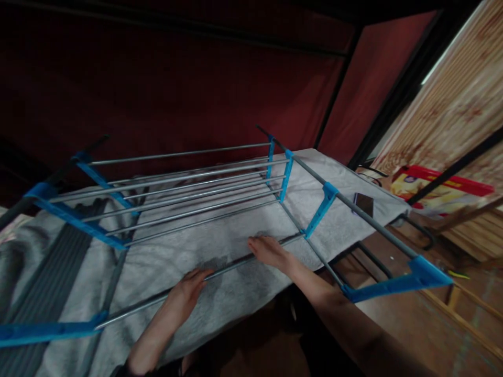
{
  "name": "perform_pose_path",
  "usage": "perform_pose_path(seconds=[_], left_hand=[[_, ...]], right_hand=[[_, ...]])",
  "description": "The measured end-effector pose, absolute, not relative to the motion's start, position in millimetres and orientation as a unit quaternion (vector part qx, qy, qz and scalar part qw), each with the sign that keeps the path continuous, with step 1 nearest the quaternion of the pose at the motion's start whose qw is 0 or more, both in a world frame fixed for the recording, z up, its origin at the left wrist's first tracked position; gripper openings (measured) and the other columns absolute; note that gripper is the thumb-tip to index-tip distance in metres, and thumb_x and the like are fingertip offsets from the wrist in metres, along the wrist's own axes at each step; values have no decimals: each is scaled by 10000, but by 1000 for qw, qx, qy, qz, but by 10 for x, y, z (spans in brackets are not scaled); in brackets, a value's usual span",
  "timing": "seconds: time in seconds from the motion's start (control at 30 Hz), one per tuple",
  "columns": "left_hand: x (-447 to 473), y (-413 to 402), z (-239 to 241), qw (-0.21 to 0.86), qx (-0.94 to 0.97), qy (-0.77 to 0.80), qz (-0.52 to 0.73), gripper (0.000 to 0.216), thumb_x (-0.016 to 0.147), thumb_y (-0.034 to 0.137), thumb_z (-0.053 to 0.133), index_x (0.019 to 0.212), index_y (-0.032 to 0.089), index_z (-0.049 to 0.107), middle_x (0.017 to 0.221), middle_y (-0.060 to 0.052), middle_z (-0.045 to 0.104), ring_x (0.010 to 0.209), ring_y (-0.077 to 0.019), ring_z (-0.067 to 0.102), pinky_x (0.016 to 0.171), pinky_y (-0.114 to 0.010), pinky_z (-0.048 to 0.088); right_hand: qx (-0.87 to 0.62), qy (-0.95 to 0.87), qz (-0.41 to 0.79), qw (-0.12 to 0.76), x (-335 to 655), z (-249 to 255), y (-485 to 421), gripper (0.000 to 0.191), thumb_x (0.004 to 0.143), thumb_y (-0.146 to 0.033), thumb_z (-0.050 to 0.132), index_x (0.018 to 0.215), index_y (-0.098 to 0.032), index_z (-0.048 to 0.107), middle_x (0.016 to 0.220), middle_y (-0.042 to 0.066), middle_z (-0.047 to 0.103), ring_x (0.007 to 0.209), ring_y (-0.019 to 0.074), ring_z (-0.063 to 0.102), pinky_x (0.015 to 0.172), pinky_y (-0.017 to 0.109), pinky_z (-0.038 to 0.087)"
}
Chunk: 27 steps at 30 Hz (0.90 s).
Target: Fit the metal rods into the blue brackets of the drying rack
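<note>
A drying rack with grey metal rods [184,193] and blue plastic joints [322,207] stands in front of me. A pale grey towel [165,256] lies spread over its lower rods. My left hand [188,290] lies flat on the towel beside the near rod, fingers stretched out. Further right, my right hand [269,248] also rests flat on the towel against that same rod, fingers extended. Neither hand holds anything.
A darker grey striped cloth [47,283] hangs over the rack's left side. A dark red wall [176,78] is behind. At right are a small dark object [363,203] on the towel's edge, a red and yellow box [436,191] and a wooden panel [459,104].
</note>
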State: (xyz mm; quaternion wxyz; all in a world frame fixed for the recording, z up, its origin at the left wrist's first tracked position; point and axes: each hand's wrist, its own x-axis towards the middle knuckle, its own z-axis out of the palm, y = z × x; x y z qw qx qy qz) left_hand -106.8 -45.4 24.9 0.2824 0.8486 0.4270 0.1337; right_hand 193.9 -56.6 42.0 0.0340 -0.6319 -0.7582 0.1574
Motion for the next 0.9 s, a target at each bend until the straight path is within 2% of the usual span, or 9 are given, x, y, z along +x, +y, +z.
perform_pose_path(seconds=[0.27,0.53,0.63,0.7,0.77,0.9], left_hand=[[-1055,-414,254,287,846,433,123,376,923,354,437,1133,258,734,1131,-69,767,1060,-251,726,944,-353,590],[-1074,-366,199,280,851,427,123,394,922,353,442,1143,237,746,1145,-88,765,1072,-260,724,964,-374,587],[-1069,-348,179,277,852,425,127,402,919,354,439,1141,230,750,1159,-91,764,1090,-260,719,983,-385,580],[-1071,-336,154,278,852,423,133,413,916,355,432,1144,225,751,1165,-94,764,1091,-260,719,982,-392,579],[-1075,-325,119,284,850,421,139,420,905,354,432,1139,223,755,1159,-94,766,1082,-260,721,977,-392,580],[-1082,-305,53,295,845,420,150,431,879,361,447,1141,226,762,1153,-98,769,1070,-276,724,972,-402,579]], right_hand=[[-629,-758,163,53,1951,354,-589,342,1045,-260,337,1165,-223,655,1002,80,761,934,227,712,832,323,508],[-622,-758,173,95,2081,499,-539,273,997,-195,470,1176,-164,674,1234,116,700,1202,212,616,1053,329,428],[-643,-737,174,114,2187,612,-737,246,992,-224,478,1090,-178,699,1154,101,716,1108,205,649,998,307,446],[-675,-697,175,170,2326,593,-991,262,999,-243,442,1014,-208,701,1055,70,726,997,187,670,915,288,470],[-731,-615,149,256,2542,476,-1273,252,983,-244,435,1018,-221,683,1019,57,723,937,181,670,864,283,483],[-801,-449,-8,396,3056,119,-1569,262,885,-209,469,1071,-175,650,1041,114,675,972,245,637,918,386,505]])
